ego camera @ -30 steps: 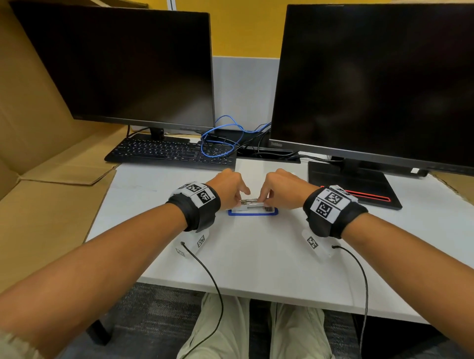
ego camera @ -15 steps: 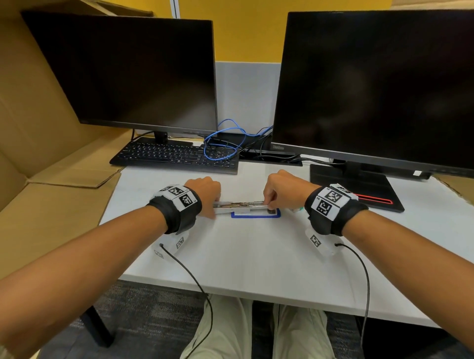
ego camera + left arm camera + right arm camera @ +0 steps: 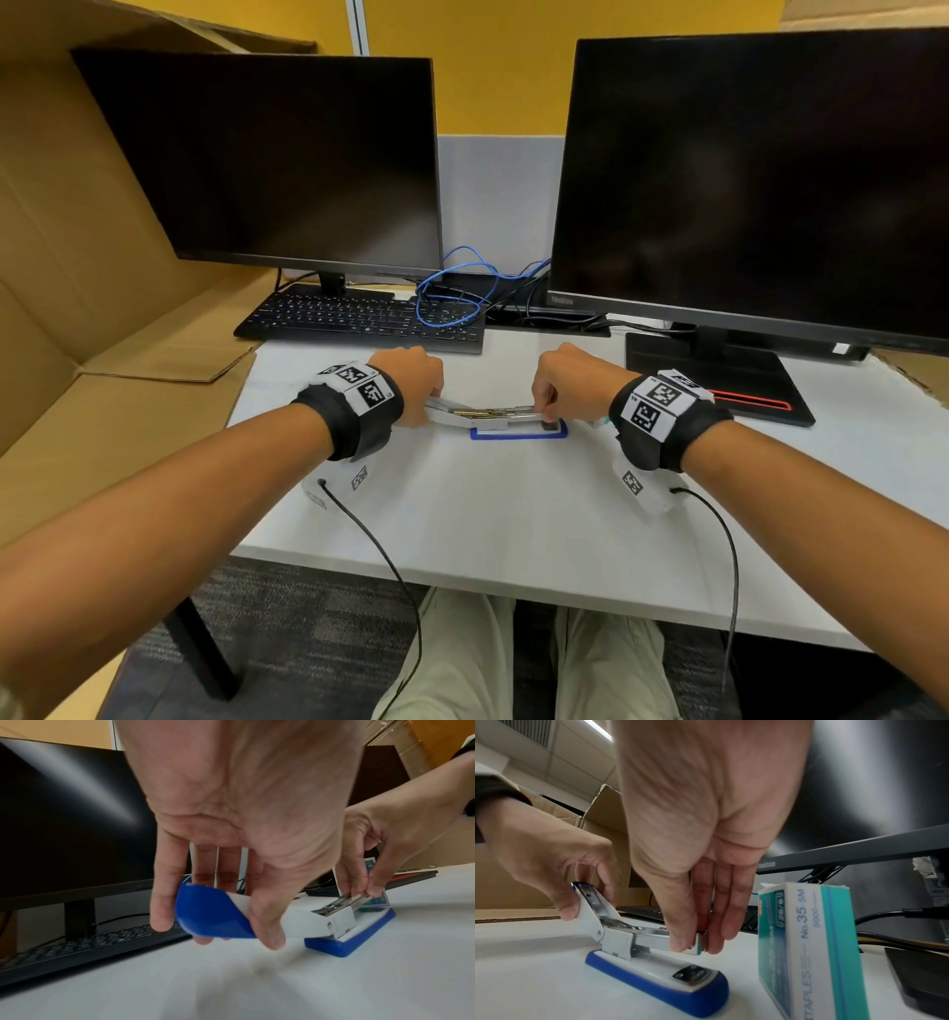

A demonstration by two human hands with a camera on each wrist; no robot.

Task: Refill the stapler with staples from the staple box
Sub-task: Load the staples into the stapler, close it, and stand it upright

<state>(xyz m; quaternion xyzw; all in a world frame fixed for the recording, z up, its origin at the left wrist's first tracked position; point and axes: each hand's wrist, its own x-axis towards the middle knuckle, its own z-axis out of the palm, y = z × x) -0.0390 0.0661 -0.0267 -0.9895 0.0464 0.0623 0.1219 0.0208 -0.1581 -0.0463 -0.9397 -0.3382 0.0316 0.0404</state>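
The blue-and-white stapler [image 3: 493,417] lies on the white table [image 3: 513,514], its blue base [image 3: 659,981] flat. Its top cover [image 3: 210,914] is swung open to the left, and my left hand [image 3: 216,931] grips it between thumb and fingers. My right hand [image 3: 698,945] pinches the front end of the metal magazine [image 3: 649,933] above the base. The teal-and-white staple box [image 3: 808,943] stands upright just right of the stapler. In the head view my right hand [image 3: 544,411] hides most of the box. I see no loose staples.
Two dark monitors [image 3: 744,180] stand behind, the right one's black base [image 3: 719,380] close to the box. A black keyboard [image 3: 359,318] and tangled blue cable [image 3: 452,298] lie at the back. Cardboard [image 3: 102,360] borders the table's left side.
My left hand has moved left and swung the stapler's cover open, away from the right hand. The right hand has stayed at the stapler's front end.
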